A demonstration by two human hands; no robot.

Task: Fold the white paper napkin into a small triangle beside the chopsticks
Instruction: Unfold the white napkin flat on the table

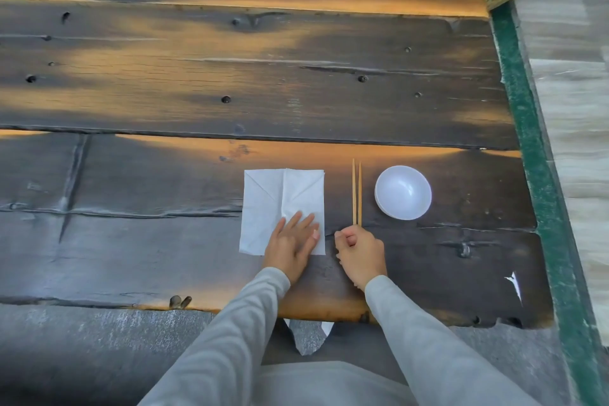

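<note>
A white paper napkin lies flat on the dark wooden table, a creased rectangle with diagonal fold lines near its far edge. My left hand rests flat on its near right corner, fingers spread. Two wooden chopsticks lie side by side just right of the napkin, pointing away from me. My right hand sits curled in a loose fist on the table at the near tips of the chopsticks, beside the napkin's right edge; I see nothing held in it.
A white bowl stands right of the chopsticks. A green strip runs along the table's right edge. The table's near edge is just below my wrists. A white scrap lies near the front right.
</note>
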